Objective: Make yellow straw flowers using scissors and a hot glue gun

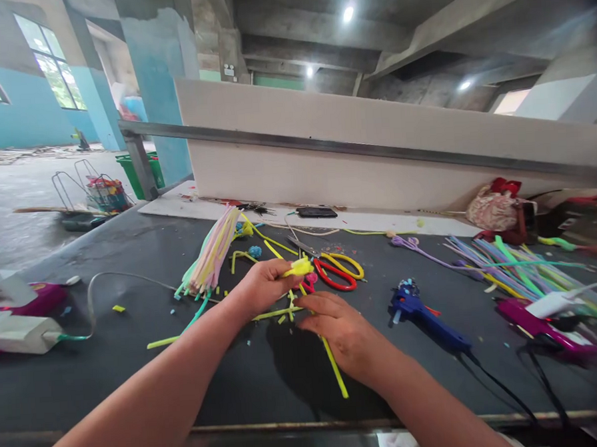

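Observation:
My left hand [264, 285] is closed in a pinch on a bunched yellow pipe-cleaner piece [301, 267], held over the table. Just to its right, my right hand [341, 328] has its thumb and fingers drawn together at a yellow pipe cleaner [335, 368], whose end sticks out below the palm. Its fingertips partly hide the grip. A small pink curled piece [310, 281] shows between the hands. Scissors with red and yellow handles [338, 271] lie just beyond. Short yellow-green pieces [286, 314] lie crossed under the hands.
Left stands a bundle of pastel pipe cleaners [212, 251]. At right are a blue glue gun [426, 317], a loose pipe-cleaner pile [511, 266] and a magenta device [549, 330] with cables. A phone [316, 212] lies by the back board [286, 171]. White power adapters [21, 331] sit far left.

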Available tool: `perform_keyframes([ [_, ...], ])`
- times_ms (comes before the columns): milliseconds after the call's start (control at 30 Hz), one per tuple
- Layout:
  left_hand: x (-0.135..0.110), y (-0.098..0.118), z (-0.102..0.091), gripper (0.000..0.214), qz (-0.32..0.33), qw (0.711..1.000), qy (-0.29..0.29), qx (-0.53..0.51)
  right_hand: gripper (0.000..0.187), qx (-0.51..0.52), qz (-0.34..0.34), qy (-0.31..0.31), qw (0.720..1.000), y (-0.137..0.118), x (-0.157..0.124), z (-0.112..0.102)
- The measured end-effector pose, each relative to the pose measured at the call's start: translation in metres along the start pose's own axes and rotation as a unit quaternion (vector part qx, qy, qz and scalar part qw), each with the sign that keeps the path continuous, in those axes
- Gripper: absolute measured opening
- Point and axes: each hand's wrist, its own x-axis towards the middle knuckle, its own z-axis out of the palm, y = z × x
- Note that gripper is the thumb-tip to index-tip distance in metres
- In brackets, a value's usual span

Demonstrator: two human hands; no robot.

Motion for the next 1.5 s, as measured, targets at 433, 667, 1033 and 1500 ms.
perform_keyframes([
  [433,0.002,-0.008,-0.002,0.016,0.119,0.929,0.0,0.35,0.036,0.013,0.129,0.137,0.982,0.013,-0.014,-0.012],
  [667,-0.003,-0.013,-0.001,0.03,0.139,0.914,-0.023,0.38,0.015,0.021,0.217,0.225,0.95,0.0,0.006,-0.013],
  [1033,0.005,-0.013,-0.003,0.025,-0.028,0.978,0.048,0.2,0.014,-0.031,0.351,0.08,0.932,0.007,-0.003,-0.008],
  [1500,-0.004,0.0,0.012,0.015,0.041,0.984,-0.159,0.068,0.026,-0.045,0.322,-0.094,0.941,-0.012,0.004,-0.01],
])
